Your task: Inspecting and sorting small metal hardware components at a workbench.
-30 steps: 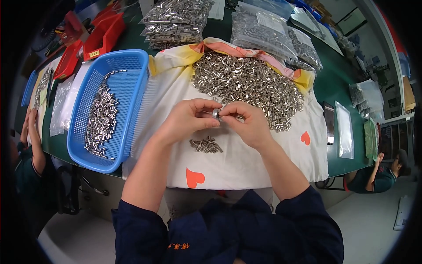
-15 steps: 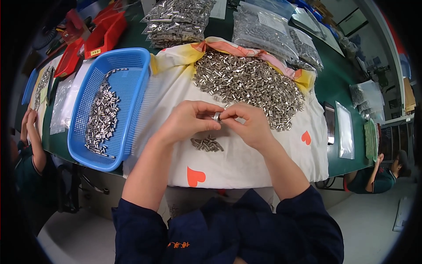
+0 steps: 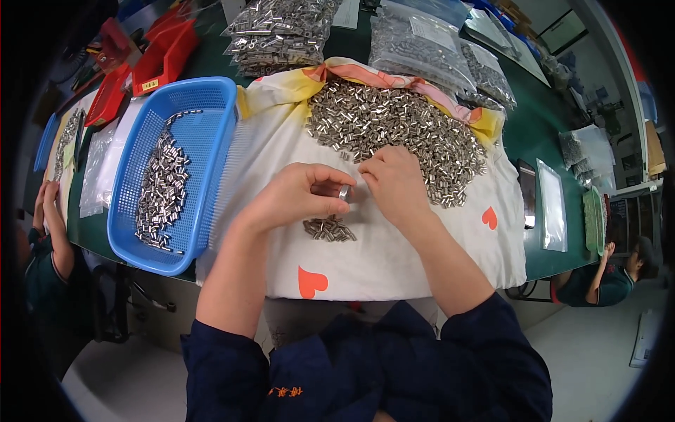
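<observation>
Between the thumb and fingers of my left hand [image 3: 304,191] is a small silvery metal ring [image 3: 344,192], held on edge above the white cloth [image 3: 281,271]. My right hand [image 3: 395,181] is closed, its fingertips drawn together at the near edge of a big pile of short metal sleeves [image 3: 394,116]. Whether a sleeve is between those fingertips is hidden. A small heap of the same kind of sleeves [image 3: 330,229] lies on the cloth just below my left hand.
To the left stands a blue mesh basket [image 3: 223,141] with many shiny sleeves in it. Bags of metal parts [image 3: 281,35] and more filled bags [image 3: 422,49] line the back. A phone [image 3: 526,193] and a clear plastic bag [image 3: 552,211] lie right. Two people sit at either side.
My right hand has moved away from the ring, up and to the right toward the pile. My left hand still holds the ring in nearly the same place.
</observation>
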The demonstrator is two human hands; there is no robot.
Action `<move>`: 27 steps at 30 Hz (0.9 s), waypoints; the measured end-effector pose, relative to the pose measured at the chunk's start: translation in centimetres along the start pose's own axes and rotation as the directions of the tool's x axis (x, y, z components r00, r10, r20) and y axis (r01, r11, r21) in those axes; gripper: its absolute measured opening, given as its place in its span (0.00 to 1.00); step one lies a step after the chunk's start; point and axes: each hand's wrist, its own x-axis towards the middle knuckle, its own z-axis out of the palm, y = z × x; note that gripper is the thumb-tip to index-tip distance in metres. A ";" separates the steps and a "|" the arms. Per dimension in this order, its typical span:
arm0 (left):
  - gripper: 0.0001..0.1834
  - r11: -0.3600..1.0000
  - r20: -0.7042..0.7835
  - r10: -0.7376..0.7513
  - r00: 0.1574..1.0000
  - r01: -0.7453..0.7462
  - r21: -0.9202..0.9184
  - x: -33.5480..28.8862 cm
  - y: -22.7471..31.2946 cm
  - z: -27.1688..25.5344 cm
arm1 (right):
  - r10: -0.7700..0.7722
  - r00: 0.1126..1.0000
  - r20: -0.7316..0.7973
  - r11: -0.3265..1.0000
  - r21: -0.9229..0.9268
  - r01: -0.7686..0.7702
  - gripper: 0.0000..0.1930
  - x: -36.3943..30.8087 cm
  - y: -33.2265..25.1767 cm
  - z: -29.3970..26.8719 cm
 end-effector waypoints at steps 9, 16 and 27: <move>0.20 0.993 -0.140 0.054 0.989 -0.068 -0.100 0.7 -0.3 0.3 | 0.213 0.966 0.147 0.658 0.709 -0.253 0.04 -0.2 -1.7 -1.8; 0.19 0.994 -0.169 0.044 0.985 -0.060 -0.093 0.7 -0.8 0.5 | 0.031 0.997 -0.074 0.930 0.368 -0.002 0.06 -0.5 -2.3 -1.4; 0.19 0.999 -0.101 0.011 0.995 -0.015 -0.039 0.4 0.0 0.5 | 0.172 0.967 0.190 0.729 0.636 -0.255 0.05 -0.3 -1.4 -2.6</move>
